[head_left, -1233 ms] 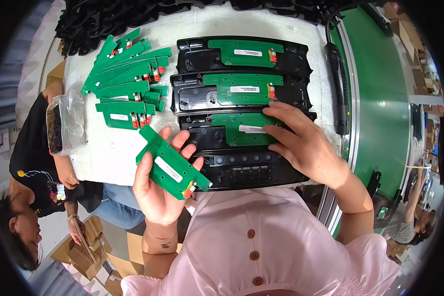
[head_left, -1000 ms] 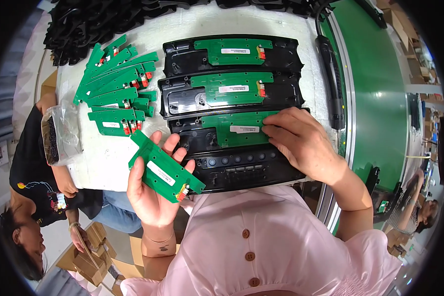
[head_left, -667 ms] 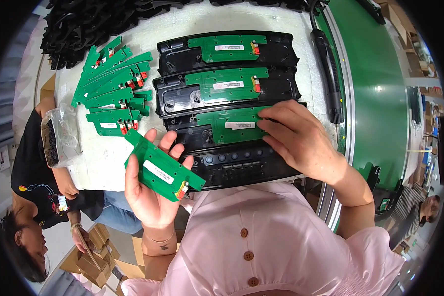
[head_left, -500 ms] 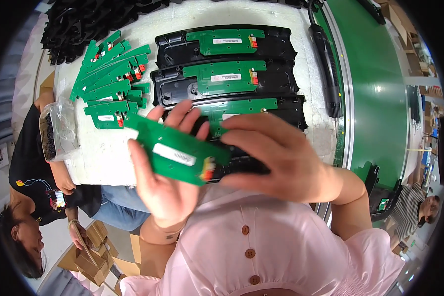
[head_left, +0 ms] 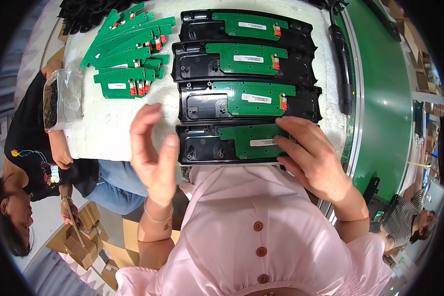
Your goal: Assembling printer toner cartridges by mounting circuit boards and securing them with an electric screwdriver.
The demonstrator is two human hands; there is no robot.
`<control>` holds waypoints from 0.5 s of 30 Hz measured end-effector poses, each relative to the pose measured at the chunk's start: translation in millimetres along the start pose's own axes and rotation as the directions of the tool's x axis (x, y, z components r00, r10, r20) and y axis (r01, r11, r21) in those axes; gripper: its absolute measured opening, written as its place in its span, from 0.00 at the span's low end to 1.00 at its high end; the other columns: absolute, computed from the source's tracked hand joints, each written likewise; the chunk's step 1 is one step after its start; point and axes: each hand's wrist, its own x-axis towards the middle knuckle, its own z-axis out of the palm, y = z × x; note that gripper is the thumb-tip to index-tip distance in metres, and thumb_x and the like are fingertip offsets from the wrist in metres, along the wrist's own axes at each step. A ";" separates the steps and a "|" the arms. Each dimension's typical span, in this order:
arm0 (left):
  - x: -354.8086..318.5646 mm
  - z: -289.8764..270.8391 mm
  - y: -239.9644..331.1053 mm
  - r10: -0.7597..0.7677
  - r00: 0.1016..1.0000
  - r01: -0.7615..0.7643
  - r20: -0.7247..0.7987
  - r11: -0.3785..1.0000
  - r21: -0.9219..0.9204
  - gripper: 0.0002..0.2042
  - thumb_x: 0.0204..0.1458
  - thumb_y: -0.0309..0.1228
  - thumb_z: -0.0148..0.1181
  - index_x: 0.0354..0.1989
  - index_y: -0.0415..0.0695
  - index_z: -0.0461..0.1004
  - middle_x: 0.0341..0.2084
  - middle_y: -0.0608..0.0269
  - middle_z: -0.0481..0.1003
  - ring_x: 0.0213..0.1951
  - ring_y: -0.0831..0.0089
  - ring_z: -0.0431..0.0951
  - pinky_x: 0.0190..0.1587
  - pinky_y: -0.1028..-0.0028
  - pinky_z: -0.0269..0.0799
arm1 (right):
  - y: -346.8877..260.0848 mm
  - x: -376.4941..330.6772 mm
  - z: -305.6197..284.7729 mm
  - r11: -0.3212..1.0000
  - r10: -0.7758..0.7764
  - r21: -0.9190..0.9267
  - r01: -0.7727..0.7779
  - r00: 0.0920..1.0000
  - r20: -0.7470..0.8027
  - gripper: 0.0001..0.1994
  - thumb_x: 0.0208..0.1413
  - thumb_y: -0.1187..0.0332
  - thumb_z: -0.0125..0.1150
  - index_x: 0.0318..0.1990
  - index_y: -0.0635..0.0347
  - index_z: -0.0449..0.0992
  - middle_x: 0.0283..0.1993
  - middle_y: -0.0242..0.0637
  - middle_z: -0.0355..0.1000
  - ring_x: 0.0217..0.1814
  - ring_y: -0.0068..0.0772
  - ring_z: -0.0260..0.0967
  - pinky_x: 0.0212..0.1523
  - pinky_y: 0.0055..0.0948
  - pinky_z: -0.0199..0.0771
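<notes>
A green circuit board (head_left: pixel 245 140) with a white label lies in the nearest black plastic housing (head_left: pixel 202 148). My right hand (head_left: pixel 315 158) has its bent fingers closed over the board's right end, hiding that end. Left of the housing, my left hand (head_left: pixel 154 153) is raised with fingers apart and nothing in it. Beyond, more black housings (head_left: pixel 200 106) stand in a column, each with a green board (head_left: pixel 261 98) bearing a white label and a red-and-yellow connector. At the far left, a loose pile of similar green boards (head_left: pixel 128 47) overlaps on the white surface.
The white padded work surface (head_left: pixel 103 143) carries the parts. A black power screwdriver (head_left: pixel 338 64) lies along its right side, beside a green belt (head_left: pixel 380 98). Clear plastic bag (head_left: pixel 66 101) sits at the left edge, near a seated person (head_left: pixel 29 163). Black parts (head_left: pixel 91 15) are heaped at the far left.
The circuit board has gone from my left hand into the nearest housing, under my right hand. My left hand is now empty and further left. The view has shifted, so the housings appear higher.
</notes>
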 end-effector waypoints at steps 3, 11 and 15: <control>-12.7 8.6 -4.2 0.090 0.984 -0.129 0.156 0.957 0.259 0.14 0.37 0.22 0.60 0.37 0.41 0.70 0.47 0.55 0.66 0.55 0.54 0.59 0.58 0.61 0.51 | -2.5 2.1 7.6 1.000 -0.001 0.003 0.001 1.000 0.026 0.19 0.33 0.77 0.64 0.39 0.69 0.71 0.50 0.50 0.64 0.52 0.51 0.62 0.50 0.40 0.65; -21.6 23.0 3.3 0.243 0.924 -0.370 0.294 0.757 0.539 0.20 0.25 0.28 0.66 0.34 0.43 0.72 0.46 0.54 0.67 0.56 0.48 0.57 0.56 0.57 0.53 | -4.5 -0.3 18.0 0.997 0.060 0.050 -0.057 0.997 -0.058 0.19 0.32 0.75 0.64 0.38 0.68 0.72 0.48 0.46 0.65 0.54 0.48 0.61 0.51 0.40 0.65; -22.2 22.2 7.0 0.224 0.899 -0.413 0.376 0.719 0.559 0.20 0.25 0.30 0.68 0.34 0.45 0.74 0.47 0.54 0.66 0.56 0.48 0.56 0.56 0.57 0.52 | -0.5 -6.3 14.2 0.997 0.064 0.051 -0.060 0.994 -0.087 0.19 0.32 0.74 0.65 0.38 0.67 0.72 0.47 0.44 0.65 0.52 0.46 0.61 0.49 0.39 0.66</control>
